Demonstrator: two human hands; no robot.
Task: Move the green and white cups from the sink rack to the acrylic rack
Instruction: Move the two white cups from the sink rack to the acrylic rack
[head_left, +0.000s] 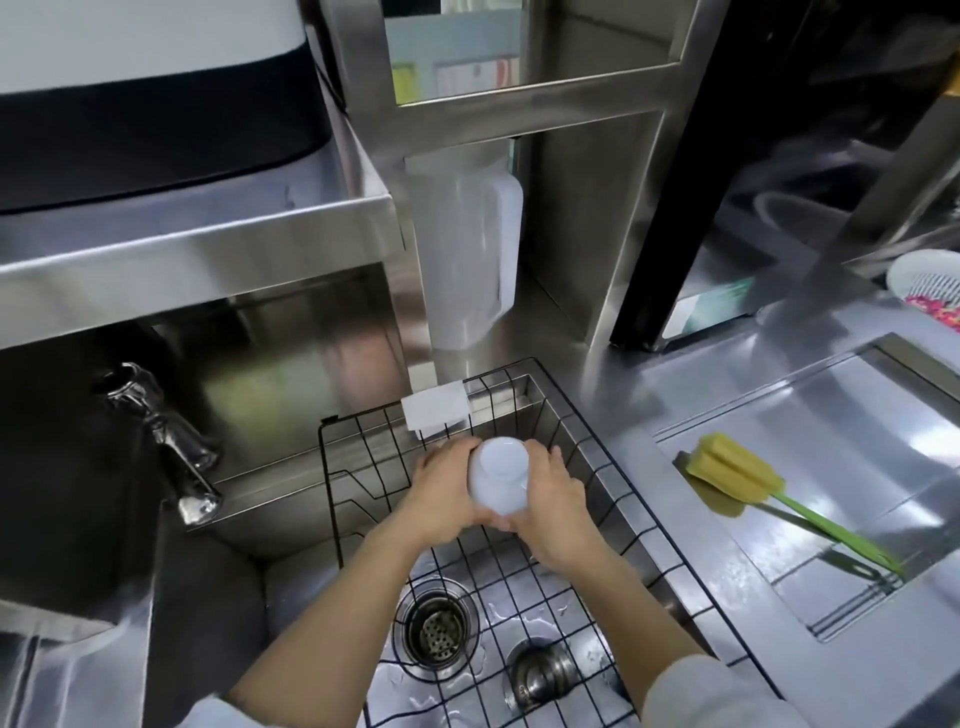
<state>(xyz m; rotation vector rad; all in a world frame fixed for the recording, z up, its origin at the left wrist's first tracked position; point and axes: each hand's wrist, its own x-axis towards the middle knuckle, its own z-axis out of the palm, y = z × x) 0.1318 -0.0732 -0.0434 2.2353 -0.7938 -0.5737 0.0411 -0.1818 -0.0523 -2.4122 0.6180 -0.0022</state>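
Note:
A white cup (497, 475) is held upside down, base towards me, above the black wire sink rack (571, 441). My left hand (441, 493) wraps its left side and my right hand (553, 504) wraps its right side, so both grip it. The rack sits in the steel sink (311, 582), and through its grid I see the drain strainer (435, 627). No green cup is in view. No acrylic rack shows in this frame.
A chrome tap (166, 441) juts out at the left. A translucent plastic jug (467, 260) stands behind the sink. A white sponge (435, 405) hangs on the rack's far rim. A yellow sponge brush (737, 478) with a green handle lies at the right.

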